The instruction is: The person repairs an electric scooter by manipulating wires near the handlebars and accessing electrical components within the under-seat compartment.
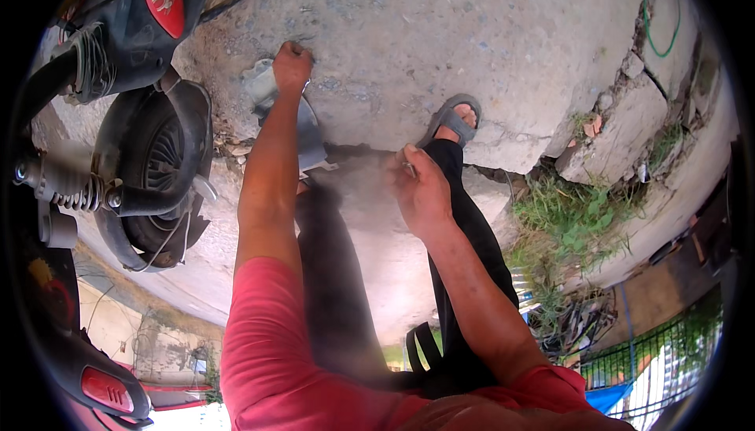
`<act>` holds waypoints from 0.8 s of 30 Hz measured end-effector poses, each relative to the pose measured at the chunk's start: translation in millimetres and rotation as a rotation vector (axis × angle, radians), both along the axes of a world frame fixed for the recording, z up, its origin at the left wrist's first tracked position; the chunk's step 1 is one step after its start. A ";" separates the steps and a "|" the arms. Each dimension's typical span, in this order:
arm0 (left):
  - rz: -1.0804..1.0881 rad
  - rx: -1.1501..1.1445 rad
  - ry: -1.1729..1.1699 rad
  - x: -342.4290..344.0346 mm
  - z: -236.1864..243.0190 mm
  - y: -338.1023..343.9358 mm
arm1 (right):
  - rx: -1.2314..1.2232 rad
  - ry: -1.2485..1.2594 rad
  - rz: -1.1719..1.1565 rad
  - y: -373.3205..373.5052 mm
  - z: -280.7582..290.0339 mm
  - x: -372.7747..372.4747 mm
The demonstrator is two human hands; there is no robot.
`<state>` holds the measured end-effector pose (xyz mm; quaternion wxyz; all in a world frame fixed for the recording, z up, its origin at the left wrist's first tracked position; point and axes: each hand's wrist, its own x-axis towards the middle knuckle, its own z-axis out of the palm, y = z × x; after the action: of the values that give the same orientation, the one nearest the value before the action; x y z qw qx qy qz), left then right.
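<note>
My left hand [292,67] is closed, reaching far forward over the ground; what its fingers hold, if anything, is hidden. Just beside it lies a crumpled pale grey-green piece [259,85], its kind unclear. A smooth dark grey curved panel [311,138] shows below the hand, near my left foot. Something thin and shiny sits at the left wrist. Closer to me, my right hand [425,195] is raised between my legs with its fingers curled. A small metal piece [409,168] is pinched at its thumb and forefinger, too small to name.
On the left stands a motorcycle with its wheel [161,163], spring shock absorber [79,192] and dark bodywork [130,38]. My sandalled right foot [458,120] is on cracked concrete [440,30]. Grass [574,211] and broken slabs [617,128] lie to the right, with a green cord [661,49] beyond.
</note>
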<state>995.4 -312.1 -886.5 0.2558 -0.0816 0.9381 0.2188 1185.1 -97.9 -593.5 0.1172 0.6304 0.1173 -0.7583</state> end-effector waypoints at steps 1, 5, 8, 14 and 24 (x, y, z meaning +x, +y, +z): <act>-0.057 -0.020 0.014 -0.7 1.7 2.5 | 0.003 0.003 0.001 0.1 -0.1 -0.5; -0.146 -0.043 0.021 1.5 16.7 5.3 | -0.008 0.026 0.003 -0.3 -4.5 1.6; 0.105 0.251 -0.133 10.8 61.0 26.0 | 0.024 0.017 -0.006 3.8 -11.1 6.1; -0.057 0.739 -0.473 76.2 228.8 85.1 | 0.169 -0.063 -0.115 18.2 -10.5 -4.4; -0.123 0.333 0.055 -32.2 105.7 55.2 | 0.019 0.110 -0.172 15.7 -7.4 -4.1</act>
<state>963.2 -256.9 -780.8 0.2527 0.0254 0.8989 0.3571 1181.0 -82.2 -600.9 0.0392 0.5966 0.0761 -0.7979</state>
